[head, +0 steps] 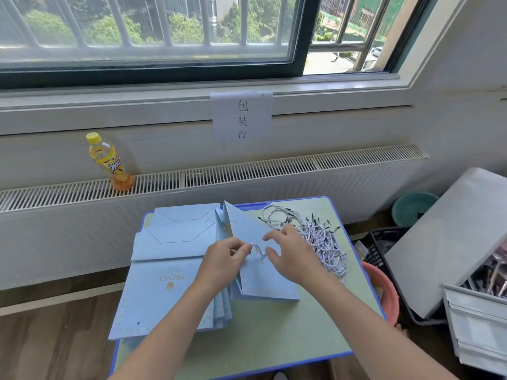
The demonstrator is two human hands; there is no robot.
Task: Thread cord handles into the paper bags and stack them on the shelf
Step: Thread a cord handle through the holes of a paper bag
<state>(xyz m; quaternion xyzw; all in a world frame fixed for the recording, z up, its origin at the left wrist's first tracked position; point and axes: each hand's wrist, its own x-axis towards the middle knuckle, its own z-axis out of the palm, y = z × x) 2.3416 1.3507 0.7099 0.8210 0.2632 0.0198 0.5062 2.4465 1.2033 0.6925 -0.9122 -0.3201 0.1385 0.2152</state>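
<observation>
Bright, even daylight from the window [153, 31] straight ahead. Washed out and hazy through its glass. Only soft, faint shadows below it on the tabletop [274, 325]. Slightly soft throughout; straight lines bowed toward the edges.

Packing station (makeshift): labelled sign [242, 116], stacked paper bags [175, 237].

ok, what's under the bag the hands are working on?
The bag lies on the green table, its left edge overlapping the stack of flat blue bags. Both hands and the bag itself cover whatever else lies beneath.
</observation>
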